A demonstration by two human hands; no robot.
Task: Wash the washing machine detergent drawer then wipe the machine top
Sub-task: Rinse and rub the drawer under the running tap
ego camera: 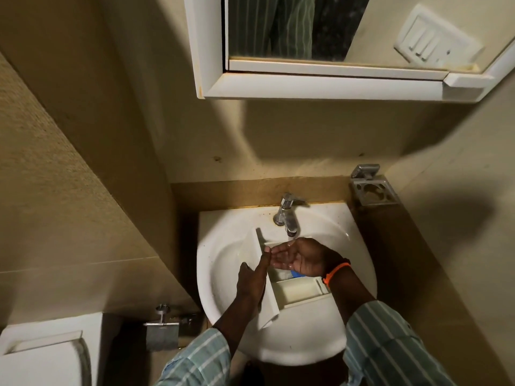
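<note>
Head view: a white sink fills the near centre, and the detergent drawer lies inside it under the tap. The right hand is cupped, fingers relaxed, palm up beneath the spout. The left hand rests against the drawer's front panel; its grip seems loose, fingers extended.

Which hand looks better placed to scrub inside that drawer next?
The right hand: it is cupped open over the detergent drawer under the tap, while the left hand rests against the drawer's front.
</note>
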